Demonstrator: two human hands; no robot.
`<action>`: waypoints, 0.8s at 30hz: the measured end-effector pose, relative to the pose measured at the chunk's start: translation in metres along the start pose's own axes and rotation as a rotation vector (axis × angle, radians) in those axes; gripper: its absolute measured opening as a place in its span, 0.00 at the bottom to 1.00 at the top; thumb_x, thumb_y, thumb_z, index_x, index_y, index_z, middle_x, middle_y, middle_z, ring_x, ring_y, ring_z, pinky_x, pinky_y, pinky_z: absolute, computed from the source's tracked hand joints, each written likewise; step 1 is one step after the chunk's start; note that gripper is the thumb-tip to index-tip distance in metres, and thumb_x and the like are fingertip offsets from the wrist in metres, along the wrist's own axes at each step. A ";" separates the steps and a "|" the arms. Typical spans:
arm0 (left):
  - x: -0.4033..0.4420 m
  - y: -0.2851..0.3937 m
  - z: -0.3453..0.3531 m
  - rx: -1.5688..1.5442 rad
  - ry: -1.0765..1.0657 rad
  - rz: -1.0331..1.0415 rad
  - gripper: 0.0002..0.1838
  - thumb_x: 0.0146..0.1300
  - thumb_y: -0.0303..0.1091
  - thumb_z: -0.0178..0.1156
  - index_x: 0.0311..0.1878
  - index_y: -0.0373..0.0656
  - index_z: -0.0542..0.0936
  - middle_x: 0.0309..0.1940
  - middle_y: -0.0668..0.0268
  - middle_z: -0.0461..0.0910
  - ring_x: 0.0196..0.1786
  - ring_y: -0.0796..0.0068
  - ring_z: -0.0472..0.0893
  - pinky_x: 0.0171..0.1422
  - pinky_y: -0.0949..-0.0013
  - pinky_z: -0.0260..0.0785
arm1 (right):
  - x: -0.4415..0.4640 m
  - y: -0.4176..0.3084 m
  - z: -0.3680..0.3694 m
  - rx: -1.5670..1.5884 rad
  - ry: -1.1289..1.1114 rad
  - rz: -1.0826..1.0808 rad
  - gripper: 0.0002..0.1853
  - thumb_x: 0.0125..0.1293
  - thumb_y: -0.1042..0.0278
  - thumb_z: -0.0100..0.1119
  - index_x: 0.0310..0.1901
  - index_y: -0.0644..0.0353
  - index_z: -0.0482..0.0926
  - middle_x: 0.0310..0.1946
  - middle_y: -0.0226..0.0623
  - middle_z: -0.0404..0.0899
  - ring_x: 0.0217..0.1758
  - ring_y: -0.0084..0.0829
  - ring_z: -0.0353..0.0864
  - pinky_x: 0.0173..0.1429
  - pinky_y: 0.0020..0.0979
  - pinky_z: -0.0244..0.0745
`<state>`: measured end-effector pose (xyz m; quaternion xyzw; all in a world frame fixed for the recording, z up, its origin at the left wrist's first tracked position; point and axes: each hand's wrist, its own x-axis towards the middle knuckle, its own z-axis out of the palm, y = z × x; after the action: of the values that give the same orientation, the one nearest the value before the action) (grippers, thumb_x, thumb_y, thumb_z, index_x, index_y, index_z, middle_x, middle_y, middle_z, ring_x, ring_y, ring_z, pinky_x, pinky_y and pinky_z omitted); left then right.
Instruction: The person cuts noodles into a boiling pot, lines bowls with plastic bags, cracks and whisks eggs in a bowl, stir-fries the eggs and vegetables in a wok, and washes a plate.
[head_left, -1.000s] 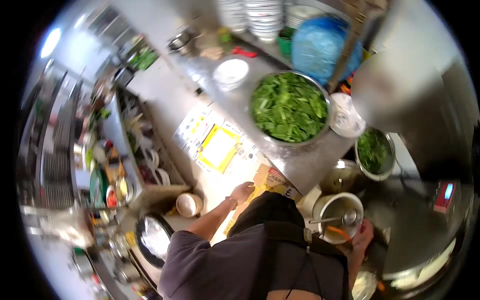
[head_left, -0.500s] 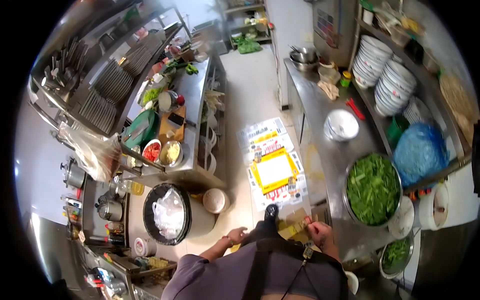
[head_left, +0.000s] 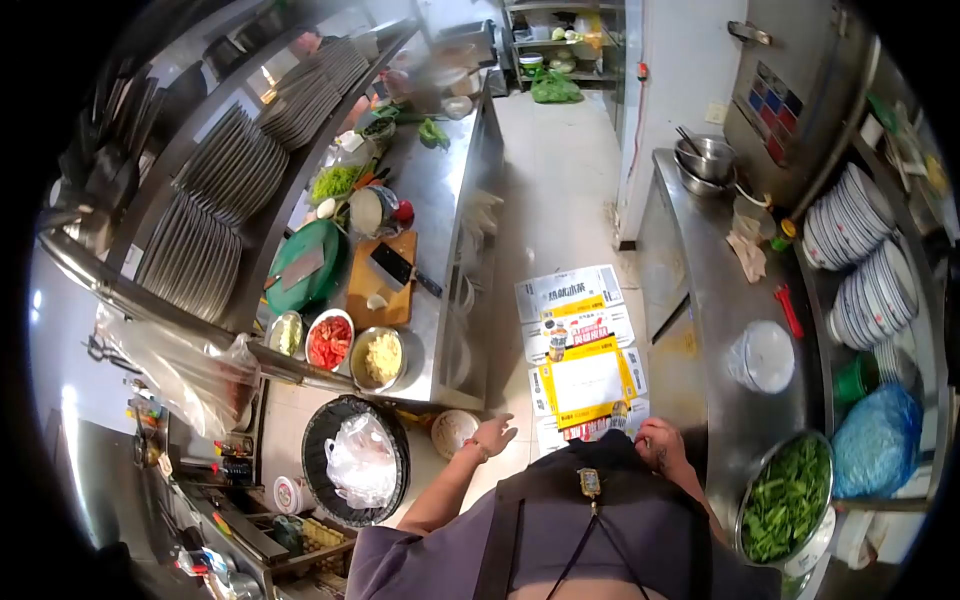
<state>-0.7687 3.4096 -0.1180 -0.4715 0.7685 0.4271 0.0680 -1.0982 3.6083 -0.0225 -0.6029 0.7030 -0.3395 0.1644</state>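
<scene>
My left hand [head_left: 493, 437] hangs over the floor with its fingers apart and nothing in it, near a round white tub [head_left: 455, 433]. Curled in front of my body, my right hand [head_left: 660, 443] is closed; whatever it may hold is hidden. Flattened printed cardboard [head_left: 572, 292] lies on the floor ahead, between the two counters. A steel basin of chopped green leaves [head_left: 787, 500] stands on the right counter, beyond my right hand.
The left counter [head_left: 437, 190] holds a cleaver on a wooden board [head_left: 382, 290], a green board [head_left: 305, 262] and bowls of chopped food. A lined bin [head_left: 357, 462] stands below. Bowls [head_left: 768, 357], a red tool [head_left: 789, 311] and a blue bag [head_left: 877, 440] are at right.
The view has swung right from the stove side towards the aisle. My right hand has left the white pot and come in front of my body, closed. My left hand's fingers have spread.
</scene>
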 end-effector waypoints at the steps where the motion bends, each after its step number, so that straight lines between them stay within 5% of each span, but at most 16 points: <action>1: 0.012 0.019 -0.010 -0.034 -0.015 0.014 0.27 0.59 0.46 0.54 0.59 0.42 0.69 0.49 0.51 0.76 0.49 0.55 0.78 0.54 0.60 0.69 | 0.018 0.007 0.001 -0.045 -0.022 -0.041 0.02 0.42 0.74 0.60 0.20 0.57 0.76 0.26 0.36 0.76 0.32 0.40 0.77 0.36 0.36 0.73; 6: 0.103 0.080 -0.040 -0.035 -0.015 0.231 0.25 0.61 0.43 0.54 0.59 0.42 0.68 0.47 0.49 0.76 0.49 0.54 0.77 0.53 0.60 0.69 | 0.121 0.055 0.010 -0.047 -0.138 -0.038 0.02 0.42 0.69 0.60 0.20 0.55 0.79 0.25 0.34 0.77 0.33 0.39 0.77 0.37 0.37 0.74; 11: 0.199 0.085 -0.069 -0.014 -0.014 0.186 0.28 0.60 0.45 0.54 0.60 0.39 0.67 0.50 0.47 0.74 0.53 0.51 0.74 0.59 0.59 0.65 | 0.262 0.148 0.031 -0.072 -0.282 -0.020 0.04 0.45 0.66 0.59 0.24 0.53 0.81 0.28 0.35 0.78 0.35 0.40 0.78 0.39 0.38 0.74; 14: 0.249 0.069 -0.093 0.092 -0.174 -0.054 0.31 0.59 0.50 0.54 0.60 0.40 0.67 0.50 0.49 0.75 0.54 0.52 0.74 0.58 0.59 0.65 | 0.363 0.190 0.030 0.007 -0.283 -0.039 0.06 0.50 0.65 0.56 0.28 0.53 0.81 0.29 0.40 0.77 0.35 0.44 0.77 0.40 0.39 0.74; 18: 0.287 0.083 -0.144 -0.102 -0.152 -0.122 0.29 0.59 0.49 0.55 0.60 0.41 0.68 0.48 0.50 0.76 0.52 0.55 0.76 0.56 0.61 0.67 | 0.504 0.209 0.007 -0.069 -0.380 -0.101 0.07 0.54 0.63 0.55 0.27 0.56 0.80 0.29 0.45 0.77 0.35 0.45 0.77 0.39 0.41 0.73; 20: 0.296 0.113 -0.177 -0.313 0.115 -0.241 0.28 0.59 0.47 0.55 0.60 0.42 0.68 0.46 0.51 0.77 0.50 0.57 0.77 0.54 0.63 0.69 | 0.573 0.217 0.003 -0.152 -0.466 -0.083 0.06 0.54 0.64 0.57 0.28 0.56 0.80 0.30 0.43 0.78 0.37 0.44 0.77 0.42 0.40 0.73; 24: 0.358 0.023 -0.157 -0.461 0.176 -0.330 0.26 0.60 0.44 0.56 0.59 0.41 0.68 0.46 0.51 0.78 0.50 0.58 0.77 0.52 0.64 0.69 | 0.677 0.221 -0.001 -0.095 -0.460 -0.044 0.06 0.53 0.69 0.58 0.33 0.58 0.80 0.35 0.43 0.78 0.40 0.44 0.76 0.46 0.39 0.72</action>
<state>-0.9354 3.0625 -0.1872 -0.6283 0.5671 0.5311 -0.0396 -1.4101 2.9687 -0.0502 -0.6867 0.6488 -0.1632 0.2843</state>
